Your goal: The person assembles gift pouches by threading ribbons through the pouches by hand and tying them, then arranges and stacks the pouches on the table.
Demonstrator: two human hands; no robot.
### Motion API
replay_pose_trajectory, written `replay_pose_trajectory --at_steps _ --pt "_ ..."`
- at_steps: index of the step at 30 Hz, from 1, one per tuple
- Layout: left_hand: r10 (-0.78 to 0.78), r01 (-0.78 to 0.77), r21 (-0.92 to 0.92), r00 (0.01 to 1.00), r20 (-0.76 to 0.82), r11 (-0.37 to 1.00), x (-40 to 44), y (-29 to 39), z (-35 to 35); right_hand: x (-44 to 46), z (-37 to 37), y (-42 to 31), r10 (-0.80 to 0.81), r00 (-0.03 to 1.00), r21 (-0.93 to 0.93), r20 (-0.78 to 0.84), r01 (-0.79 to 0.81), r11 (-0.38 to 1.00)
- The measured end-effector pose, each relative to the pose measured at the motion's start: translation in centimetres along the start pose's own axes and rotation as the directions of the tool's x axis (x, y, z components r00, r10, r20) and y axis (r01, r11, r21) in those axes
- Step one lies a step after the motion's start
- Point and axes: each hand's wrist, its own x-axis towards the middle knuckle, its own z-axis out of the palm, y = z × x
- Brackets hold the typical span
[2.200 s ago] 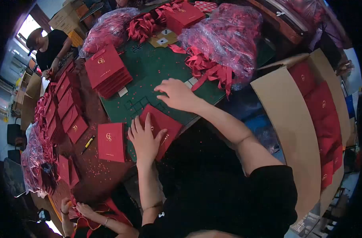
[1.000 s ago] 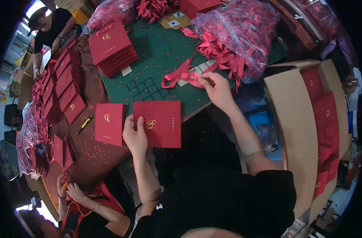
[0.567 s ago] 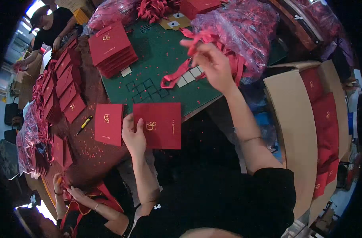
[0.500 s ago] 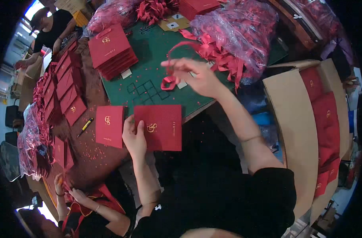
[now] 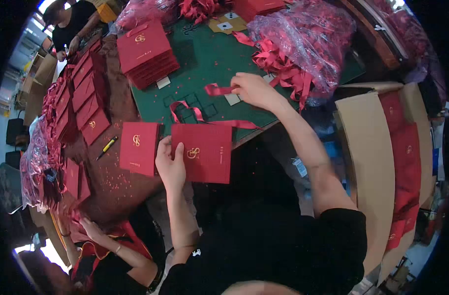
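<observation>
My left hand [image 5: 171, 164] is closed on the left edge of a flat red gift bag [image 5: 209, 155] with gold lettering, thumb on its front. The bag is held at the table's near edge. Farther forward, my right hand [image 5: 256, 89] pinches a short red ribbon [image 5: 217, 90] above the green mat [image 5: 200, 51]. Another length of red ribbon [image 5: 200, 115] curls over the mat just behind the bag. Beside my left hand lies a second red gift bag [image 5: 138, 147], flat on the brown table.
A stack of red bags [image 5: 145, 51] stands on the mat. Plastic-wrapped ribbons [image 5: 303, 44] are heaped at back right. An open carton [image 5: 367, 172] with red bags stands at right. A yellow pen [image 5: 106, 148] lies left. Another person's hands [image 5: 94, 230] work at lower left.
My right hand has moved slightly right and closed on a ribbon. A ribbon now lies stretched across the mat behind the bag. My left hand keeps its hold on the bag.
</observation>
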Motion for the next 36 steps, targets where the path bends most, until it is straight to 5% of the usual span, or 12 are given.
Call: replay_pose_trajectory --at_steps 3,7,9,12,17,21,23,24,26,29,32,36 --pt "0.002 -0.004 0.048 0.999 0.034 0.999 -0.3 0.6 -0.2 1.2 -2.0 1.1 -0.049 0.933 -0.057 -0.357 0.031 0.998" --pt "0.025 -0.025 -0.013 0.999 0.023 1.000 -0.6 -0.6 -0.3 3.2 -4.3 1.0 -0.099 0.778 -0.439 -0.620 -0.240 0.866" --pt "-0.018 0.020 -0.069 0.999 0.031 0.997 -0.9 0.1 -0.1 3.9 -3.6 -2.4 -0.205 0.823 -0.273 -0.529 0.064 0.960" --pt "0.006 -0.005 -0.078 1.000 0.015 0.997 -0.9 0.2 0.0 4.7 0.4 -7.8 -0.503 0.857 0.217 -0.107 0.514 0.830" --pt "-0.016 0.011 0.114 0.999 0.038 0.993 -1.1 0.0 -1.5 5.8 6.8 -8.6 -0.568 0.809 -0.036 0.152 0.578 0.815" --pt "-0.048 0.046 -0.059 0.999 -0.026 0.997 -1.3 -0.8 -1.5 5.1 7.0 -6.7 -0.610 0.790 -0.114 -0.055 0.602 0.790" --pt "-0.067 0.064 -0.045 0.996 -0.055 0.997 -1.5 -0.1 -1.1 4.7 6.4 -6.0 -0.569 0.817 -0.157 -0.095 0.552 0.819" --pt "-0.074 0.072 -0.029 0.994 -0.076 0.997 -1.6 0.2 -1.0 4.5 5.1 -6.4 -0.518 0.818 0.006 -0.249 0.536 0.844" --pt "-0.012 0.007 -0.078 0.998 -0.057 0.997 -1.6 -0.4 -0.9 1.9 1.8 -7.9 -0.070 0.973 0.493 -0.221 0.174 0.852" --pt "-0.021 0.006 -0.129 0.993 -0.116 0.992 -1.5 -0.8 -0.1 -2.6 -0.5 -9.7 0.192 0.972 0.955 -0.134 0.074 0.288" --pt "-0.121 0.104 -0.247 0.991 -0.055 0.963 -1.5 0.0 0.7 -6.3 -0.8 -11.1 0.164 0.949 0.948 -0.268 0.230 0.221" --pt "-0.121 0.110 -0.286 0.992 -0.024 0.952 -1.1 -0.1 1.8 -6.8 1.6 -13.1 0.201 0.979 0.886 -0.024 -0.072 0.458"
